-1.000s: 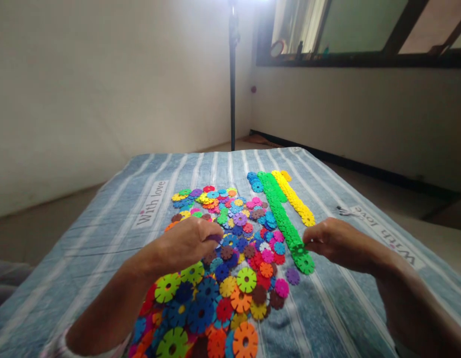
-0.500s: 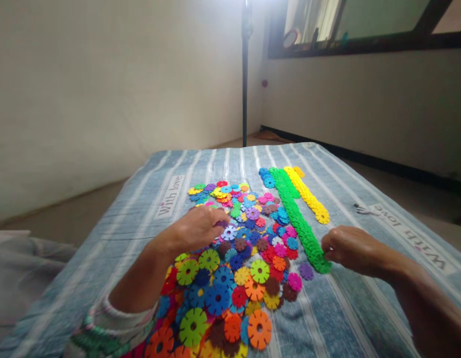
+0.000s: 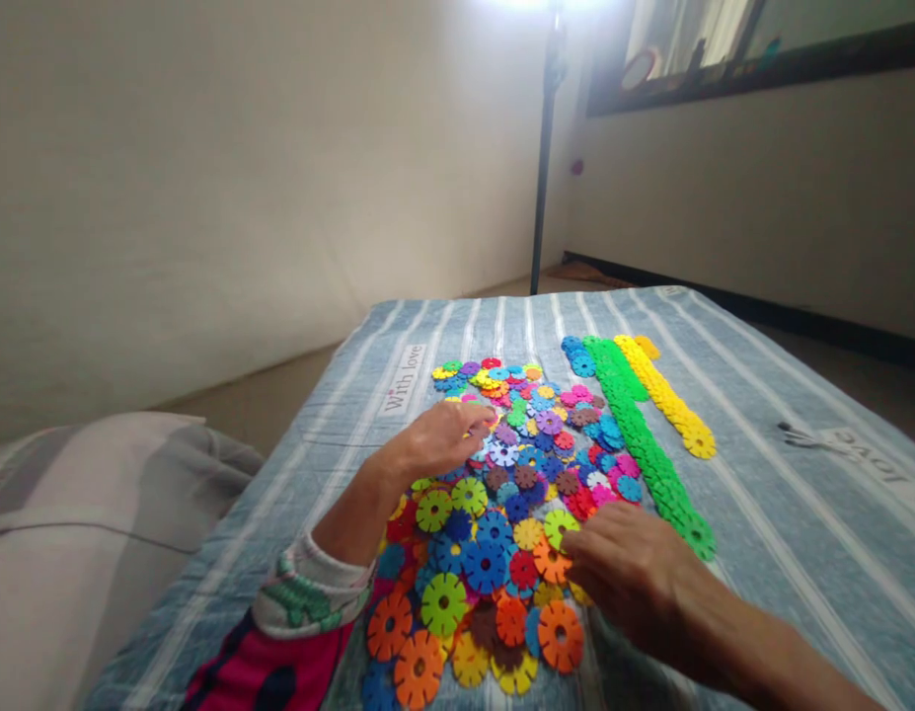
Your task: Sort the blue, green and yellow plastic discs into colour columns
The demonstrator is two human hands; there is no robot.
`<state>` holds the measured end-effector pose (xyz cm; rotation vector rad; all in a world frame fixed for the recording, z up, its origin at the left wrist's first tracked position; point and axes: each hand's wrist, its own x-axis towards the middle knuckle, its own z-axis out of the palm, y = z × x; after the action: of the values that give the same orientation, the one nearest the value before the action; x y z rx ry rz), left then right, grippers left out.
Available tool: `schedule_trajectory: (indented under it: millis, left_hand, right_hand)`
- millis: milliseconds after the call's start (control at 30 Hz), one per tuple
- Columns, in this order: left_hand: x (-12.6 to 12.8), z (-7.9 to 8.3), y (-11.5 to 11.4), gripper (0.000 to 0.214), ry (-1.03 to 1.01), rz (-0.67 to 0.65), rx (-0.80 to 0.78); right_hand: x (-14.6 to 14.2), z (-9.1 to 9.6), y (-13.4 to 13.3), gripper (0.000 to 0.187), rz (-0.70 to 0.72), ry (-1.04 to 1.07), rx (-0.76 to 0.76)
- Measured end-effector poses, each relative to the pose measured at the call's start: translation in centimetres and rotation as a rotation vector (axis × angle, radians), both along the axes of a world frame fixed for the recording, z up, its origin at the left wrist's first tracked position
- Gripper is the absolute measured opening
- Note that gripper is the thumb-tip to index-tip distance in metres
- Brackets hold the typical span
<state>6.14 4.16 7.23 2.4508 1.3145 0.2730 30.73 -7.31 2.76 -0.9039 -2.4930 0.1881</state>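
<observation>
Over the left middle of a pile of coloured notched plastic discs (image 3: 487,565), my left hand (image 3: 440,439) has its fingers curled together. Whatever its fingertips may hold is hidden. My right hand (image 3: 639,568) reaches over the pile's right side with its fingers loosely bent and apart, tips beside a lime green disc (image 3: 560,529); nothing shows in them. A long overlapping row of green discs (image 3: 653,464) lies right of the pile. Beyond it runs a shorter row of yellow discs (image 3: 668,400). A few blue discs (image 3: 581,363) are grouped at the green row's far end.
The discs lie on a blue striped cloth (image 3: 753,592) over a table. A white cable (image 3: 812,439) rests at the right. Behind the far edge stands a black lamp pole (image 3: 544,188). Pale fabric (image 3: 109,533) sits at the left.
My right hand has left the near end of the green row and moved left over the pile. My left hand stays over the pile's left part. The view has turned a little left.
</observation>
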Motion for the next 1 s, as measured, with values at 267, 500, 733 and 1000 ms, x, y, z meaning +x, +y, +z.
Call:
schedule_trajectory:
  millis: [267,500,733,1000]
  left_hand:
    - [-0.9,-3.6,-2.6,0.047,0.114,0.035,0.113]
    - [2.4,-4.4,-6.7,0.051,0.187,0.012,0.194]
    - [3.3,-4.5,-7.4,0.028,0.15,-0.044,0.175]
    - [1.5,-4.8,-5.9,0.017,0.157,0.034,0.259]
  right_hand:
    - [-3.1,-3.8,-1.4,0.021,0.104,0.121,0.132]
    - [-3.2,-5.3,-1.1,0.023,0.115,0.166,0.227]
    - [-3.3,-5.8,-0.6,0.026,0.109,0.172,0.29]
    - [-3.6,-6.6,-0.6,0.023,0.086,0.208,0.272]
